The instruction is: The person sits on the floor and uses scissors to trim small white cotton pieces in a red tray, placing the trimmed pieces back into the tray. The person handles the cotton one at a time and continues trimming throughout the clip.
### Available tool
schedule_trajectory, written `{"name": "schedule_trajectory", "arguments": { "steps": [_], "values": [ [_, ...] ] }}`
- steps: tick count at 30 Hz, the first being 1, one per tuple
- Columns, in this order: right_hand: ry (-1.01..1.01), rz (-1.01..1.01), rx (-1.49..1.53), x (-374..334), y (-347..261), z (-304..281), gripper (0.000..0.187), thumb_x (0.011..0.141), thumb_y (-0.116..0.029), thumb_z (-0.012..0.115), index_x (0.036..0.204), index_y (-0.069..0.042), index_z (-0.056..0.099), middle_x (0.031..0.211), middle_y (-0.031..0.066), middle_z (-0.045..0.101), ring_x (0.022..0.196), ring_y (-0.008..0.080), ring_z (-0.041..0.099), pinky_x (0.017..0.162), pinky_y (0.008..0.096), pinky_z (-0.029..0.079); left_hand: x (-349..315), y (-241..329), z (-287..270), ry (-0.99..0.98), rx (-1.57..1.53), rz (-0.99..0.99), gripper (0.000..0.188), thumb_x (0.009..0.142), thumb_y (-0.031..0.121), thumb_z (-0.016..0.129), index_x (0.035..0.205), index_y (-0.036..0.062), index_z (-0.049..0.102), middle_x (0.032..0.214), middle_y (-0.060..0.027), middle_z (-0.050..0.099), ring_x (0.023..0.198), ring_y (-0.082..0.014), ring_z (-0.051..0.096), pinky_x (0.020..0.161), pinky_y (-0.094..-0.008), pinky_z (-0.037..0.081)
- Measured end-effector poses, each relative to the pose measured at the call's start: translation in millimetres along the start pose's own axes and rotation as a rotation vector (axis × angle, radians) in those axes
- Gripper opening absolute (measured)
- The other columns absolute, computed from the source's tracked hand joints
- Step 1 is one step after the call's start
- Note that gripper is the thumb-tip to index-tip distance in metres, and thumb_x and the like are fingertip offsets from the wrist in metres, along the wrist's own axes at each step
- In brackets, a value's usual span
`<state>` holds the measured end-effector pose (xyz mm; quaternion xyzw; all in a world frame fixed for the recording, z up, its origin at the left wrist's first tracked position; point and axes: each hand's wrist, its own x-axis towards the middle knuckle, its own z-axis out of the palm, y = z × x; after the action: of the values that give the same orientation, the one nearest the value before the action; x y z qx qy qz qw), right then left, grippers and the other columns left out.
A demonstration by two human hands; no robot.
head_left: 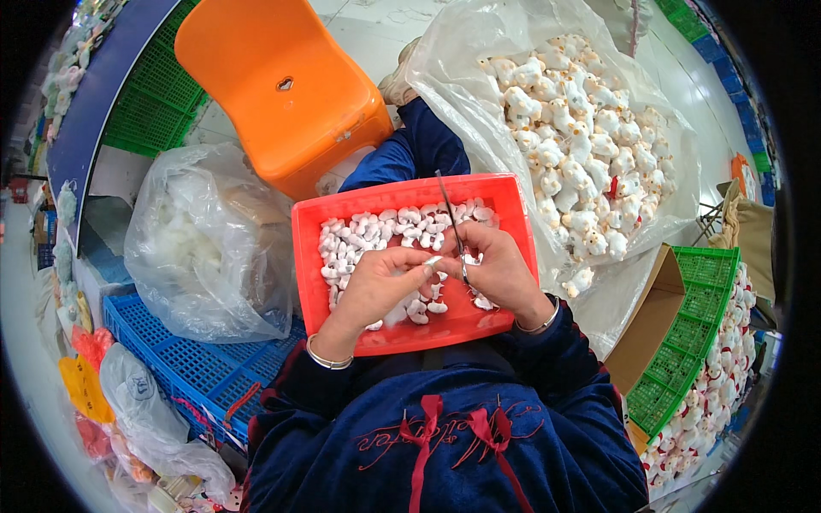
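Note:
On my lap sits a red plastic tray (410, 344) with many small white plush pieces (355, 239) in it. Over its middle, my left hand (385, 286) is closed, pinching a small white plush piece (434, 261) between thumb and fingers. My right hand (494, 265) is closed around a long, thin metal tool (448, 205), like forceps, whose shaft points away from me. The fingertips of my right hand meet the left ones at the plush piece. The tool's end nearest me is partly hidden by my right hand.
An orange chair (282, 94) stands ahead. A clear bag of white plush toys (569, 145) lies at right, beside a cardboard box (646, 321) and green crate (693, 329). At left, a clear bag with white stuffing (205, 248) borders a blue crate (197, 355).

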<state>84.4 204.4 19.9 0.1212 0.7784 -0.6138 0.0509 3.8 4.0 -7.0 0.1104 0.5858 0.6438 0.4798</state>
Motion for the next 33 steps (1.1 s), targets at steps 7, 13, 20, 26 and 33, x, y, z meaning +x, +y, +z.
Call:
{"name": "schedule_trajectory", "arguments": {
  "steps": [7,13,20,26,33],
  "values": [
    [0.049,0.01,-0.075,-3.2,-1.9,-2.9,0.028,0.085,-0.02,0.084,0.098,0.0,0.07,0.08,0.0062,0.068,0.076,0.01,0.062,0.068,0.028,0.05,2.3,-8.1,-4.0,0.114,0.07,0.062,0.02,0.098,0.012,0.071,0.112,-0.0027,0.072,0.095,-0.0052,0.074,0.083,-0.0077,0.067,0.075,-0.0221,0.053],
    [-0.122,-0.003,-0.174,-42.9,2.4,4.3,0.038,0.08,-0.034,0.087,0.089,-0.001,0.069,0.064,0.0089,0.063,0.056,0.0183,0.06,0.055,0.0318,0.047,0.9,-6.2,-4.2,0.298,-0.11,0.103,0.018,0.096,0.009,0.069,0.111,-0.0018,0.071,0.091,-0.0018,0.071,0.079,-0.0056,0.063,0.073,-0.0209,0.05],
    [-0.233,0.036,-0.246,-52.6,0.6,6.2,0.05,0.084,-0.047,0.081,0.077,-0.001,0.063,0.059,0.0114,0.059,0.051,0.0247,0.057,0.052,0.0379,0.044,-0.9,-4.1,-2.0,0.316,-0.135,0.136,0.017,0.096,0.007,0.068,0.11,-0.0017,0.071,0.089,-0.0021,0.07,0.077,-0.0066,0.063,0.074,-0.0212,0.05],
    [-0.26,0.091,-0.184,-55.1,1.9,5.6,0.048,0.084,-0.042,0.083,0.076,0.0,0.063,0.057,0.0102,0.055,0.051,0.0182,0.05,0.051,0.0361,0.041,-3.1,0.2,4.1,0.362,-0.096,0.146,0.012,0.095,0.005,0.067,0.105,-0.0011,0.07,0.088,-0.0018,0.07,0.077,-0.0062,0.062,0.072,-0.0212,0.05],
    [-0.133,0.089,-0.024,-54.6,-4.7,31.3,0.036,0.089,-0.03,0.081,0.081,0.001,0.065,0.06,0.0068,0.053,0.056,0.0109,0.048,0.052,0.0326,0.04,2.9,-5.3,11.5,0.374,-0.005,0.239,0.004,0.095,0.004,0.064,0.096,0.0013,0.067,0.085,0.0,0.069,0.076,-0.0046,0.061,0.069,-0.0204,0.048]
  ]
}}
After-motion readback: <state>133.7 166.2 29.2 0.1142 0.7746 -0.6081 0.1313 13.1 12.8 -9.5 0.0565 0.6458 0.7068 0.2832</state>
